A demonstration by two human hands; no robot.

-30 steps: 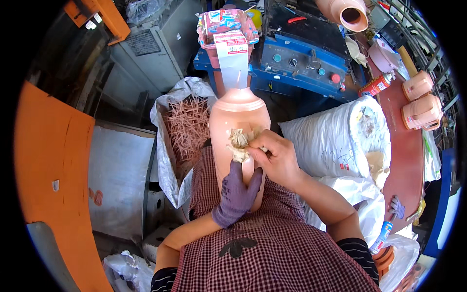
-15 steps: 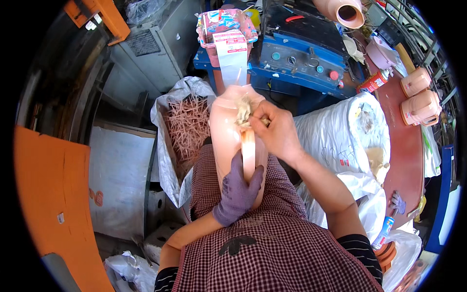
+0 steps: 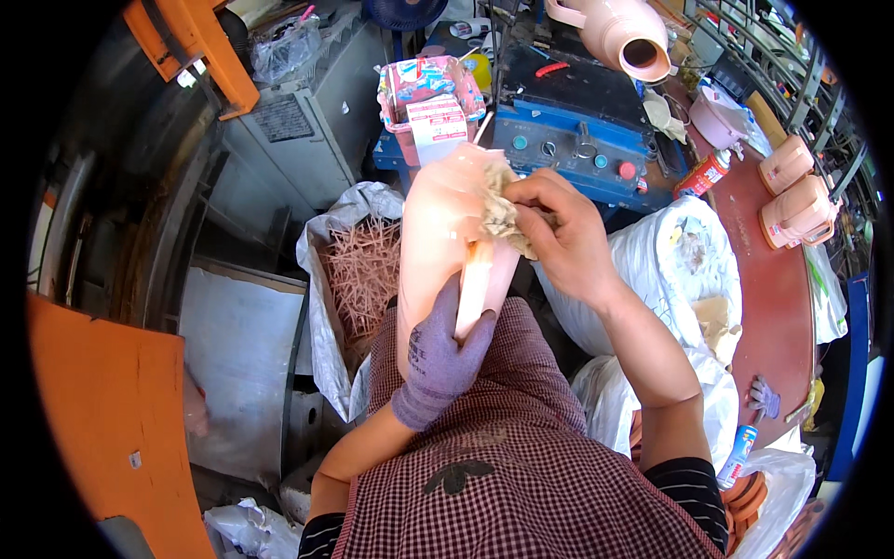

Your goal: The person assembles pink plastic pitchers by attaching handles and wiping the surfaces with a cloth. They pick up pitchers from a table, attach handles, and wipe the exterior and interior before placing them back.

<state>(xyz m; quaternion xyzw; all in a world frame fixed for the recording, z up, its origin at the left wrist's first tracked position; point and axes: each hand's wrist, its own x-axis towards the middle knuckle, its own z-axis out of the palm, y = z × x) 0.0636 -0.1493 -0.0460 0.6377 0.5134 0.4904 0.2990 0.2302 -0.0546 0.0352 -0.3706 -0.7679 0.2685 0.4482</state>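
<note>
A glossy pale pink plastic jug (image 3: 428, 224) stands tilted in front of me, against my checked apron, with its handle (image 3: 474, 289) toward me. In a purple knit glove, my left hand (image 3: 440, 359) is closed round the lower part of that handle. My bare right hand (image 3: 570, 233) pinches a crumpled beige rag (image 3: 501, 203) and presses it to the jug's upper right side, just above the handle's top joint. The top joint looks orange-brown. The jug's far side and base are hidden.
Left of the jug stands a white sack (image 3: 321, 326) of thin pink plastic scraps. Beyond is a blue machine panel (image 3: 568, 154) with buttons. A pink basket (image 3: 402, 135) is beside it. To the right, a red-brown bench (image 3: 768, 307) bears pink jugs (image 3: 799, 212) and a red spray can (image 3: 700, 174).
My right hand and the rag have moved rightward across the jug's top, off the spot above the handle. The jug leans slightly more to the right. My left hand keeps its hold.
</note>
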